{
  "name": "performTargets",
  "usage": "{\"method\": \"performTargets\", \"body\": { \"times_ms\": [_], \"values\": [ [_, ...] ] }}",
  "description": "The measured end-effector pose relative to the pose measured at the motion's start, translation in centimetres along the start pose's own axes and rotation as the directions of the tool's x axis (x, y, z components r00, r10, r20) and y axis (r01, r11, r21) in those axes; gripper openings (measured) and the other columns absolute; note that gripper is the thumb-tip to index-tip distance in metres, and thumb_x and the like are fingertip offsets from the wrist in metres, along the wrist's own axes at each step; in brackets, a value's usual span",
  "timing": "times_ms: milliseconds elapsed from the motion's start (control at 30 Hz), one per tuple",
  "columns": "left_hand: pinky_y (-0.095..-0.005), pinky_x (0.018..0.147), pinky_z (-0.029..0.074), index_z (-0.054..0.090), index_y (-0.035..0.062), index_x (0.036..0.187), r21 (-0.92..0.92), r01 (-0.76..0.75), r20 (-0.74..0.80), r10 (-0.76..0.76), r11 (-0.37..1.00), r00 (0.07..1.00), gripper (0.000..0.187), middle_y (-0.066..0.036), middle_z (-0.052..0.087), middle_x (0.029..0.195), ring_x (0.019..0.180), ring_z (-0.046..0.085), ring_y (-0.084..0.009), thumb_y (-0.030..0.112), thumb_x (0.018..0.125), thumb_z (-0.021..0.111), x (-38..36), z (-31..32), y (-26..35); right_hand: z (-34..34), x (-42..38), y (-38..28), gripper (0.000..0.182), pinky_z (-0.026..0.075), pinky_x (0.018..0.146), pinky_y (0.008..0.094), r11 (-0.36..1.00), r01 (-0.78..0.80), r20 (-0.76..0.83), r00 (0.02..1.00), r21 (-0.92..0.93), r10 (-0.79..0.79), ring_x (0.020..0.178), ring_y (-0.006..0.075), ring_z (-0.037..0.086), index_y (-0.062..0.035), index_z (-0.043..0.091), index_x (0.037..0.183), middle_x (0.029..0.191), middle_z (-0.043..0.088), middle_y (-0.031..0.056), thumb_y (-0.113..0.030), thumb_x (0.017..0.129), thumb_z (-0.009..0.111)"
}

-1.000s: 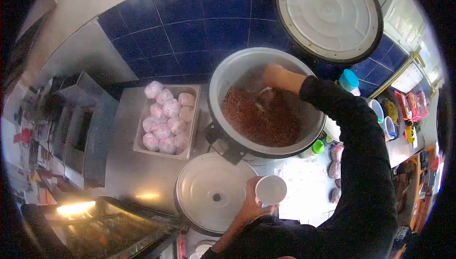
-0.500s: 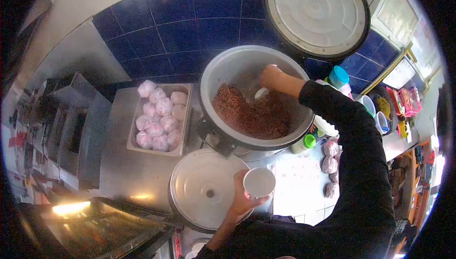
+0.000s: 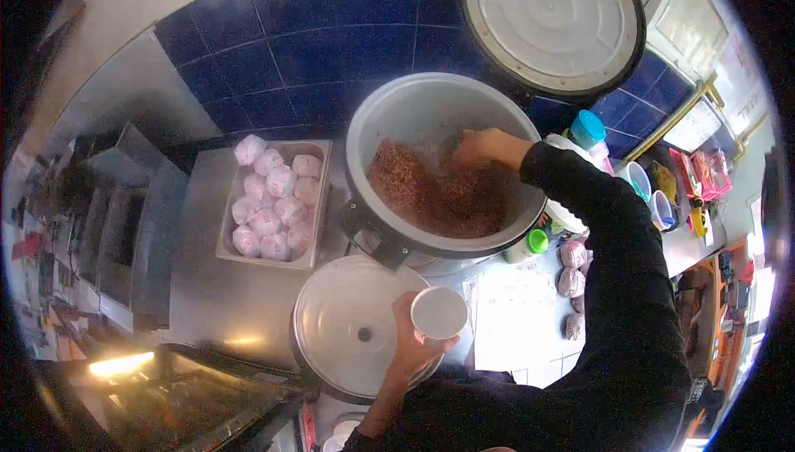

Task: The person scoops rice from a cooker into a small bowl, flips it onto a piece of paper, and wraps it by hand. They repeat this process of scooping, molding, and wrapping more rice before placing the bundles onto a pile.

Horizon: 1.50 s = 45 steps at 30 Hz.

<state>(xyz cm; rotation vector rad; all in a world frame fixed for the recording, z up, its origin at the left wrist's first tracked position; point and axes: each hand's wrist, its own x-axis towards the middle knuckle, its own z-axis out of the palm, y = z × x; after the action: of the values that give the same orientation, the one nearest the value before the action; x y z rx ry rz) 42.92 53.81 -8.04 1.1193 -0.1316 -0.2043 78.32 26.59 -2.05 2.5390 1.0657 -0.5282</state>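
Observation:
My left hand [image 3: 407, 340] is wrapped round a white paper cup [image 3: 440, 313], mouth up, over a round metal lid [image 3: 335, 319]. Nothing shows inside the cup. My right hand [image 3: 483, 147] is closed, down inside a large rice cooker pot [image 3: 443, 87], at the edge of reddish-brown cooked rice [image 3: 414, 191]. The white rice scoop in this hand is now hidden behind the hand and steam. The rice is heaped at the left and front of the pot.
Left of the pot stands a metal tray [image 3: 323, 203] of paper-wrapped balls [image 3: 281, 180]. The cooker's raised lid [image 3: 553, 21] leans behind. A green-capped bottle [image 3: 537, 242], a white sheet [image 3: 513, 319] and more wrapped balls [image 3: 571, 282] are at the right.
My right hand has moved down into the pot, and the white scoop has gone out of sight. My left hand and the cup have shifted slightly left and up.

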Motion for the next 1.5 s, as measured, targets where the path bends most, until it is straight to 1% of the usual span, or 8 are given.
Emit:
{"method": "performTargets", "body": {
  "times_ms": [133,333,533,667,967,1167,1300,1500],
  "values": [
    [-0.0418,0.104,0.048,0.026,0.0069,0.138,0.044,-0.006,-0.007,0.007,0.999,1.000,0.099,-0.012,0.043,0.131,0.125,0.051,-0.0233,0.010,0.062,0.091,-0.1,-0.3,-1.0,-3.4,-1.2,-2.1,0.027,0.044,0.093,0.0473,0.986,0.156,0.272,0.953,-0.054,-0.136,0.101,0.0265,0.068,-0.0214,0.068,0.119,0.104,0.073,0.0030,-0.023,0.093,0.060],
    [-0.0422,0.103,0.048,0.024,0.0062,0.140,0.141,-0.113,-0.029,0.118,0.984,0.993,0.104,-0.013,0.043,0.133,0.125,0.051,-0.0246,0.010,0.061,0.091,0.2,0.3,-0.1,-2.1,-3.7,-2.6,0.033,0.040,0.096,0.0478,0.965,0.261,-0.011,0.965,-0.016,-0.261,0.104,0.0280,0.068,-0.0191,0.066,0.127,0.106,0.073,0.0080,-0.020,0.095,0.057],
    [-0.0424,0.102,0.052,0.022,0.0064,0.142,0.382,-0.295,0.022,0.311,0.876,0.950,0.110,-0.014,0.044,0.136,0.123,0.055,-0.0286,0.010,0.056,0.090,0.6,-0.5,2.0,-5.2,-5.3,-3.9,0.034,0.048,0.090,0.0495,0.952,0.220,0.118,0.961,0.212,-0.248,0.106,0.0375,0.067,-0.0105,0.069,0.121,0.111,0.072,0.0160,-0.014,0.090,0.058],
    [-0.0431,0.103,0.051,0.020,0.0077,0.146,0.151,-0.187,-0.139,0.208,0.971,0.968,0.114,-0.015,0.043,0.138,0.124,0.054,-0.0296,0.013,0.058,0.091,0.6,0.5,5.7,-5.7,-6.4,-2.6,0.034,0.050,0.086,0.0499,0.892,0.333,0.088,0.923,0.305,-0.374,0.103,0.0404,0.066,-0.0054,0.068,0.119,0.110,0.071,0.0192,-0.014,0.087,0.058],
    [-0.0405,0.106,0.047,0.039,0.0005,0.147,0.584,-0.339,0.109,0.343,0.737,0.933,0.086,-0.020,0.045,0.143,0.127,0.053,-0.0287,0.017,0.078,0.087,10.6,4.4,16.9,-10.2,-12.0,-1.7,0.025,0.053,0.076,0.0445,0.884,0.047,0.003,0.998,0.465,-0.055,0.080,0.0307,0.069,-0.0047,0.071,0.105,0.085,0.073,0.0150,-0.016,0.086,0.060],
    [-0.0392,0.096,0.051,0.026,0.0000,0.146,0.767,-0.338,0.208,0.287,0.546,0.935,0.081,-0.027,0.051,0.135,0.119,0.059,-0.0275,0.037,0.093,0.074,19.7,4.8,14.1,-14.7,-15.2,-3.3,0.025,0.055,0.075,0.0480,0.962,-0.239,-0.110,0.961,0.130,0.253,0.084,0.0349,0.072,-0.0066,0.073,0.096,0.087,0.073,0.0171,-0.027,0.091,0.060],
    [-0.0337,0.076,0.056,0.016,0.0035,0.149,0.675,-0.180,0.125,0.130,0.715,0.984,0.083,-0.023,0.051,0.134,0.114,0.059,-0.0247,0.046,0.097,0.066,23.7,5.0,10.9,-17.0,-15.6,-6.5,0.020,0.058,0.073,0.0488,0.946,-0.314,-0.224,0.919,0.083,0.325,0.091,0.0392,0.074,0.0000,0.075,0.095,0.094,0.074,0.0219,-0.015,0.083,0.069],
    [-0.0307,0.073,0.055,0.018,0.0120,0.150,0.506,0.075,-0.007,-0.083,0.859,0.997,0.080,-0.011,0.054,0.128,0.105,0.058,-0.0194,0.055,0.098,0.060,22.4,6.1,12.8,-16.8,-15.4,-8.6,0.014,0.059,0.067,0.0467,0.923,-0.374,-0.338,0.860,0.092,0.382,0.085,0.0345,0.075,-0.0032,0.076,0.088,0.089,0.075,0.0194,-0.012,0.080,0.069]
  ]
}}
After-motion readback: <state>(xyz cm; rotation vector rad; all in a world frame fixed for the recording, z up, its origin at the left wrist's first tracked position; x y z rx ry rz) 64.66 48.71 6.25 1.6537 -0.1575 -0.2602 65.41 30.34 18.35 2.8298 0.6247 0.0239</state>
